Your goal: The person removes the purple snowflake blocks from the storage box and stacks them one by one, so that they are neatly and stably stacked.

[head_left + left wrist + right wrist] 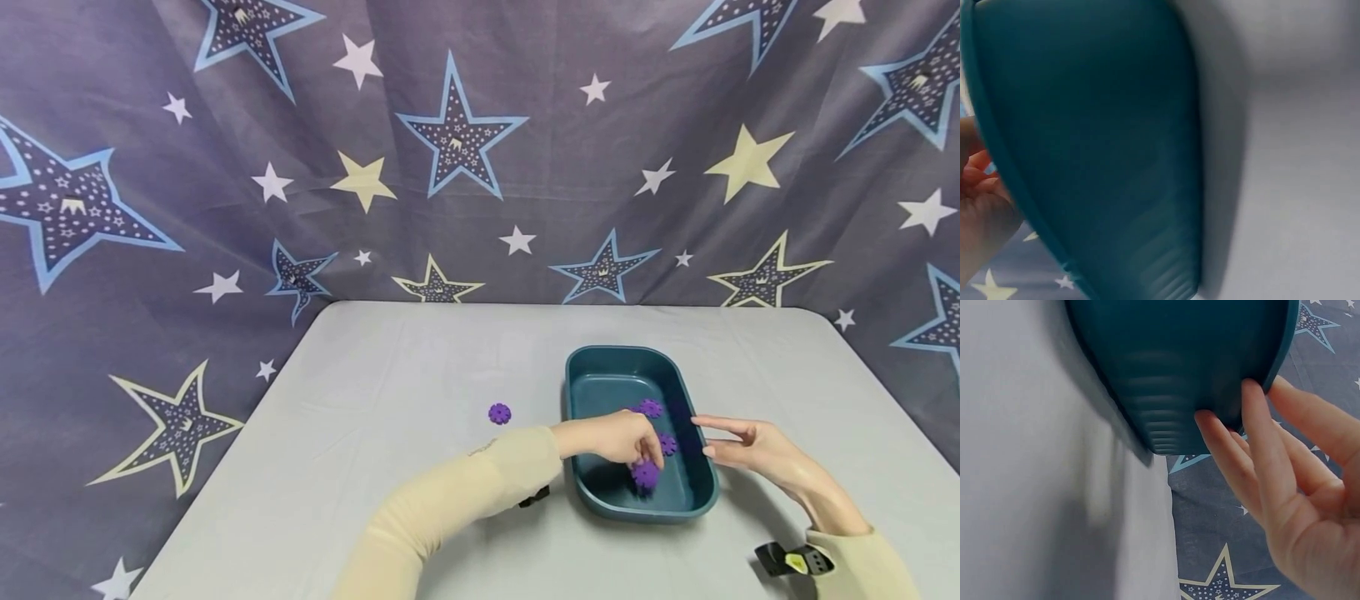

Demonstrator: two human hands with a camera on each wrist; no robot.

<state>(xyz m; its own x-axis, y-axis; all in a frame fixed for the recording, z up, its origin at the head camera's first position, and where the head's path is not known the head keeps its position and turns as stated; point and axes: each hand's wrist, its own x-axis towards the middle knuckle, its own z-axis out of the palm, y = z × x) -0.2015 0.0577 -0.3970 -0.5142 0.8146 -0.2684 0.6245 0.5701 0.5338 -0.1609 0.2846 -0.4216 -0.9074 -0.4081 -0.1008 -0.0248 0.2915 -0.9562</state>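
A star-printed curtain is hanging behind a cloth-covered table, where a round-cornered teal tray is sitting to the right of the middle. A person's right hand is touching the tray's outer right side, its fingers extending and spreading. The left hand is reaching over the tray's left edge, fingers curling, pinching a purple flower-shaped piece toward the near edge; the tray's wall is hiding its fingertips from the left wrist camera. Farther back, two matching flowers are lying near the tray's right edge, with another purple bit peeking out alongside. A lone purple flower is resting on the table, off the tray's left edge.
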